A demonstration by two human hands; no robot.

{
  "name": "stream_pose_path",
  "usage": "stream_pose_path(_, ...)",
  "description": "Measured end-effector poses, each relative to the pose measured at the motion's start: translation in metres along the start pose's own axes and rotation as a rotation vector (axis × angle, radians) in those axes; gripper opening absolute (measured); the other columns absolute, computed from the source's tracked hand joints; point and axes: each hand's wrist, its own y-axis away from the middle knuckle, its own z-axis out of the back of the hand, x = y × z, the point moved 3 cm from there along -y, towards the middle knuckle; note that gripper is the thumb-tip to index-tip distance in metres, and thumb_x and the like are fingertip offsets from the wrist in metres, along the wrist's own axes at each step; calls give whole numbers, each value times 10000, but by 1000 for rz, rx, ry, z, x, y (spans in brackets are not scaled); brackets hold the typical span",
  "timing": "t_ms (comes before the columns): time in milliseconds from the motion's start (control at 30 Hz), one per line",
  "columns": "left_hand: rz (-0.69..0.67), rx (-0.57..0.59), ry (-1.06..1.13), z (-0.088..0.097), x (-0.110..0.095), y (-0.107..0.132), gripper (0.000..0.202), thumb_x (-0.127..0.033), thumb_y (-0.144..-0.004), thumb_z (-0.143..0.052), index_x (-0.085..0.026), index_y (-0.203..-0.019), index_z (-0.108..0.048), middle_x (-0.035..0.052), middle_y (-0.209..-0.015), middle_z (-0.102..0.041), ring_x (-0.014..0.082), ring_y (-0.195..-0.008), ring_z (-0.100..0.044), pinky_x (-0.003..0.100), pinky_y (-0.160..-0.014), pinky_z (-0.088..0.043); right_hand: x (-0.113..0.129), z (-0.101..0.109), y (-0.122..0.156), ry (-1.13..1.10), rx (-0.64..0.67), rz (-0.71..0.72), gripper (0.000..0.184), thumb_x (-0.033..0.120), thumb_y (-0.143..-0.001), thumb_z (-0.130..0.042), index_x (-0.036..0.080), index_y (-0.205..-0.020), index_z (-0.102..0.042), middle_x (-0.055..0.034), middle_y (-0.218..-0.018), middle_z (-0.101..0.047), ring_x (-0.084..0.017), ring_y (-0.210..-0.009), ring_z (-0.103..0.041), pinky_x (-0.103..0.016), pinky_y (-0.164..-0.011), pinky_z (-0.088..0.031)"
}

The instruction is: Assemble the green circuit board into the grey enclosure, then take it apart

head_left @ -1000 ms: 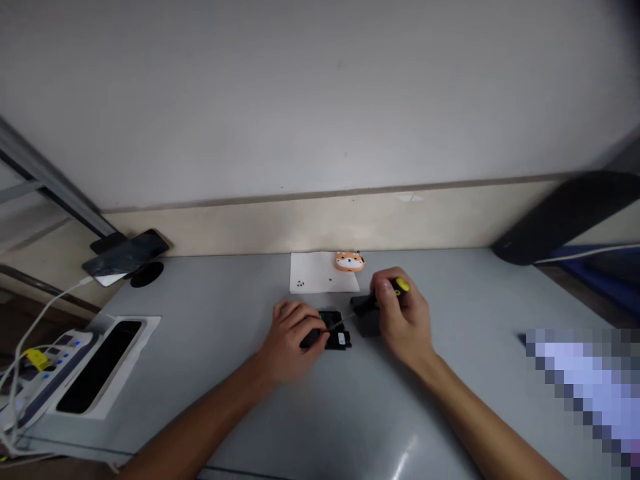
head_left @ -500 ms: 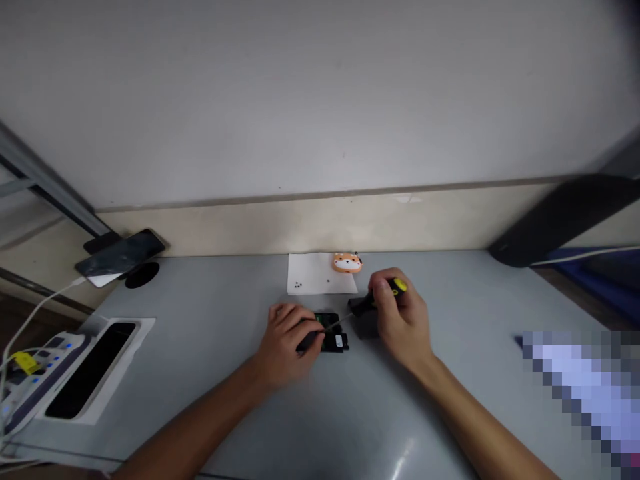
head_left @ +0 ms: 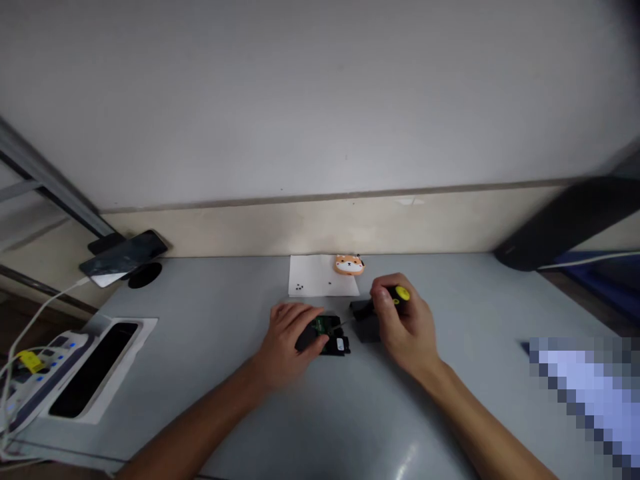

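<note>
My left hand grips the left side of a small black electronic device lying on the grey table, thumb along its near edge and fingers over the far side. Part of a green circuit board shows in its opening, and a white label is near its right end. In my right hand is a screwdriver with a black and yellow handle. Its thin shaft slants down left, with the tip at the device; exact contact is too small to tell. Beneath the right hand sits a dark block-like piece, partly covered.
Behind the hands, white paper carries several tiny dark screw-like pieces and an orange animal-faced case. Leftward are a phone, a charging phone and a power strip. A dark cylinder stands back right.
My left index finger and thumb have spread apart, away from the screwdriver shaft, uncovering more of the green board. My right hand keeps the screwdriver at nearly the same place. The view has shifted slightly.
</note>
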Motion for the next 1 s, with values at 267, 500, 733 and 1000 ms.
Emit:
stream_pose_path(267,71,219,-14,-10,10,2,582,-368,-929,-699,-273,-1454,-467,83,-1443,-603,280,-1361,-522,510,-1175,-298,-9,-5,0,107,80,-33,204,422,-999,-538,240,-916,-578,34,-650,-578,-127,-522,-489,-249,-511,-403)
stream_pose_path(500,56,307,-4,-11,10,2,617,-414,-944,-682,-277,-1493,-436,80,-1489,-569,271,-1410,-483,508,-1208,-273,-11,-9,1,140,93,-29,207,433,-998,-541,243,-927,-581,43,-633,-577,-127,-516,-499,-244,-521,-404)
stream_pose_path(733,40,321,-31,-12,10,0,599,-405,-933,-697,-269,-1467,-462,82,-1474,-579,274,-1370,-520,507,-1190,-294,-12,-9,1,147,104,-37,221,444,-1007,-521,243,-932,-573,28,-678,-603,-134,-539,-518,-243,-533,-411)
stream_pose_path(1000,48,329,-29,-12,10,1,585,-420,-946,-683,-284,-1468,-456,77,-1473,-581,269,-1372,-516,499,-1191,-281,-11,-10,3,188,127,-9,208,444,-999,-527,246,-952,-567,33,-647,-605,-141,-510,-517,-257,-539,-417)
